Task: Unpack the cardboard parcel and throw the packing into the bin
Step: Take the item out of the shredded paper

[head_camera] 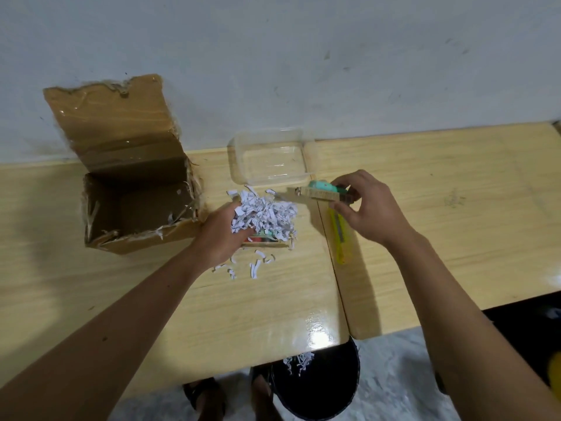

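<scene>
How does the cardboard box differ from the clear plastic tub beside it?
The cardboard box is brown and opaque; the clear plastic tub shows the table through it. The box is taller, with a raised, ragged flap; the tub is shallow and lidless. Both sit open on the table.

Single view, head-worn, wide-angle. Position: above the near edge of the worktop point(273, 299), looking forward and steeply down. Facing: toward the wall point(273, 56) at 12 o'clock, which fills the upper third of the frame. Range: close; both forearms enter from 6 o'clock, reaching to mid-frame, the left hand point(221, 235) and the right hand point(367, 208) near centre. Lower limit: floor, feet and the bin point(318, 387) visible below the worktop edge at 6 o'clock. Lens distortion: worktop edges bow and slant toward 3 o'clock. No second view; no shared field.
</scene>
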Demonstrator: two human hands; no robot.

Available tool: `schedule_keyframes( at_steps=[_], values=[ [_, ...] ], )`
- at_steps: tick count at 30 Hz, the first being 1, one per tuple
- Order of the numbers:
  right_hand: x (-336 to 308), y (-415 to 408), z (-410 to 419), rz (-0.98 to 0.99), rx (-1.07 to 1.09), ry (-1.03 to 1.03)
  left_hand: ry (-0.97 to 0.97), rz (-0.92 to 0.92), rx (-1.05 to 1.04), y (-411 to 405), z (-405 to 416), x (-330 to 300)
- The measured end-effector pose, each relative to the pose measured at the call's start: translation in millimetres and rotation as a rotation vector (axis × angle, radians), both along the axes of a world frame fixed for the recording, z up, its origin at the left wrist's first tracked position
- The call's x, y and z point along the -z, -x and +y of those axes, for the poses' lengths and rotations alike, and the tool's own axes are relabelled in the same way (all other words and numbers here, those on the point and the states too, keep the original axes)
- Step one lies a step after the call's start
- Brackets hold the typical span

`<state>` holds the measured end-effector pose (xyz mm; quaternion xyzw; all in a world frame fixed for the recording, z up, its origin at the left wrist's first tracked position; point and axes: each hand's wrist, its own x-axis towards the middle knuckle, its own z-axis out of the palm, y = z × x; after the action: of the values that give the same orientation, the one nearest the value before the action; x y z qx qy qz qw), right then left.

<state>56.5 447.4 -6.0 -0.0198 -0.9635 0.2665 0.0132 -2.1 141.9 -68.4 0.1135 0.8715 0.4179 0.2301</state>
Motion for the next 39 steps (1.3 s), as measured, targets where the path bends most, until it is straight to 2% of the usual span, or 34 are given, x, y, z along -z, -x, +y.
schedule_keyframes(
  at_steps=[4,16,18,23,25,27,29,33,39],
  values=[
    [23,25,14,-0.099,0.045,-0.097,0.048,0.011,0.01,2,-1,0],
    [41,36,6,-0.094,0.097,-0.02,-0.042,0.017,0.022,-1,-1,-2],
    [37,29,3,-0.056,0.108,-0.007,-0.052,0.013,0.018,-1,-1,-3],
    [18,-3,-29,0.19,0.038,0.095,-0.059,-0.009,0.003,-1,-2,-2],
    [12,-15,-52,0.227,-0.001,0.189,-0.053,-0.012,-0.014,0,-1,-1],
    [10,-28,-76,0.194,-0.071,0.312,-0.05,-0.017,-0.029,1,-1,-1],
    [16,-39,-96,0.146,-0.157,0.333,-0.049,-0.013,-0.037,1,-1,-2],
    [34,-43,-115,0.032,-0.238,0.234,-0.043,0.007,-0.029,0,-1,-1],
    [44,-26,-119,-0.111,-0.163,0.108,-0.066,0.008,-0.014,-1,-1,-2]
  ],
)
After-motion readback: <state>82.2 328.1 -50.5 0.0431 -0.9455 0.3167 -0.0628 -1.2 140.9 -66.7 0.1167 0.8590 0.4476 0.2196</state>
